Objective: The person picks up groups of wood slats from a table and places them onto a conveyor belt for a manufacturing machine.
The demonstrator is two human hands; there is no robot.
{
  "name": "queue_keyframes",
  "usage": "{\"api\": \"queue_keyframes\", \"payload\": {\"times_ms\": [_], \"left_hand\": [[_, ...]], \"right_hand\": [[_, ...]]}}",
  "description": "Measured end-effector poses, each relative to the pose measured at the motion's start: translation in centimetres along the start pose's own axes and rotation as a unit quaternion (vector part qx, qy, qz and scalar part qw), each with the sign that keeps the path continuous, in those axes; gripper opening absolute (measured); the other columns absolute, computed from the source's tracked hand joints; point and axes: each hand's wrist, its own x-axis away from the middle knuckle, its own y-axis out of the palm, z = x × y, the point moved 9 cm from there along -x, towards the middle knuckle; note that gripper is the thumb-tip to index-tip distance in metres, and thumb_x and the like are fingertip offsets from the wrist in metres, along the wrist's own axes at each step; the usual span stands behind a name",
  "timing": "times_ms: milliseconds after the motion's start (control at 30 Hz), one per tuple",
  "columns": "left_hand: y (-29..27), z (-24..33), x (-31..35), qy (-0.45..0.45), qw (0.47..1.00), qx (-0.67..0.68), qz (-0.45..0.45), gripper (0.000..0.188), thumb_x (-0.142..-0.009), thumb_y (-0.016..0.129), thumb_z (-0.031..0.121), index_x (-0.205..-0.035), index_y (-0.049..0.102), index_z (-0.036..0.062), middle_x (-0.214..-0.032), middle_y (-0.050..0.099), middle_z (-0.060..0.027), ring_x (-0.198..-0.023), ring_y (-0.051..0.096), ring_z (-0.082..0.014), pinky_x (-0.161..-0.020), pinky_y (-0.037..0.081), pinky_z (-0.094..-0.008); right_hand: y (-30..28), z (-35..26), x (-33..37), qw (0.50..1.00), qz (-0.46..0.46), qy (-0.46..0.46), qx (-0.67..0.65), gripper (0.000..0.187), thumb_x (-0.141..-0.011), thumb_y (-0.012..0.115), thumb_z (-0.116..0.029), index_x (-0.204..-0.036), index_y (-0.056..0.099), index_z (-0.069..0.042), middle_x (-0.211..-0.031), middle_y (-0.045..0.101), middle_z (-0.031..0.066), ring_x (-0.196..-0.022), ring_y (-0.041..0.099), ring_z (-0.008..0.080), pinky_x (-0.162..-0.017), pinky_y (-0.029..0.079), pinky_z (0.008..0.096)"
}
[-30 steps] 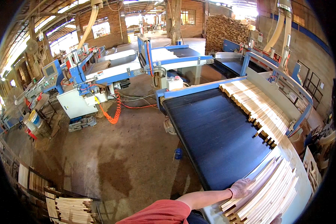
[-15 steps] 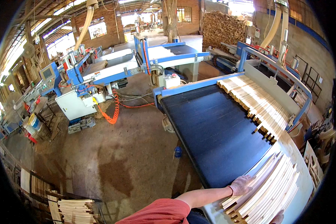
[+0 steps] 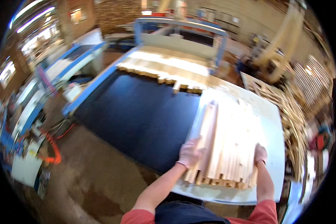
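A batch of pale wooden strips [image 3: 227,142] lies side by side on the light-coloured side table, their near ends uneven. My left hand [image 3: 190,152], in a light work glove, presses against the left edge of this batch, its fingers curled at the outermost strip. On the opposite edge my right hand [image 3: 260,153], gloved too, grips the batch from the side with bent fingers. Just left of the strips runs a black conveyor belt [image 3: 134,115]. Across the belt's far end rests a row of similar wooden strips [image 3: 168,69], some jutting out toward me.
A blue-framed machine gate [image 3: 183,23] spans the belt's far end. The side table [image 3: 274,149] extends right of the batch. Beyond it lies a heap of thin wood offcuts [image 3: 287,112]. Another blue machine with a coiled orange hose [image 3: 54,149] stands at left.
The view has swung right, toward the batch. My right hand, mostly out of view before, now shows fully on the batch's right edge. My left hand remains at its left edge.
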Motion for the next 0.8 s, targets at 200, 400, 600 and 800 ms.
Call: {"api": "queue_keyframes", "payload": {"times_ms": [200,400,600,800], "left_hand": [[1.1,0.6,-0.9,-0.065,0.993,0.005,-0.102,0.072,-0.089,0.077,0.038,-0.149,0.058,0.0036,-0.131,0.068,-0.0251,-0.122,0.066,-0.0421,-0.103,0.055,-0.0504],[0.4,1.9,-3.5,-0.001,0.977,-0.170,-0.133,0.055,-0.090,0.076,0.040,-0.134,0.069,0.0074,-0.115,0.070,-0.0192,-0.108,0.068,-0.0393,-0.095,0.056,-0.0520],[5.2,4.2,-8.6,-0.090,0.937,-0.125,-0.313,0.065,-0.104,0.053,0.057,-0.145,0.062,0.0070,-0.120,0.075,-0.0245,-0.109,0.073,-0.0431,-0.096,0.056,-0.0533],[8.4,7.2,-10.1,-0.155,0.852,-0.227,-0.444,0.084,-0.106,0.041,0.068,-0.162,0.042,0.0046,-0.123,0.073,-0.0319,-0.114,0.072,-0.0477,-0.103,0.055,-0.0518]], "right_hand": [[-1.5,2.7,2.1,0.974,0.010,0.164,-0.159,0.067,-0.102,0.041,-0.054,-0.127,0.070,0.001,-0.139,0.066,0.0272,-0.129,0.061,0.0459,-0.111,0.047,0.0518],[-0.7,2.4,0.9,0.970,-0.014,0.166,-0.175,0.051,-0.102,0.052,-0.044,-0.127,0.066,-0.002,-0.128,0.069,0.0253,-0.120,0.066,0.0457,-0.108,0.051,0.0513],[-5.0,-1.4,-0.3,0.978,0.064,0.018,-0.197,0.069,-0.103,0.046,-0.058,-0.135,0.067,-0.001,-0.127,0.071,0.0289,-0.124,0.066,0.0442,-0.107,0.050,0.0500],[-4.4,-6.0,0.7,0.968,-0.129,0.026,-0.213,0.079,-0.101,0.049,-0.067,-0.118,0.076,0.006,-0.122,0.074,0.0303,-0.117,0.071,0.0440,-0.103,0.054,0.0489]]}}
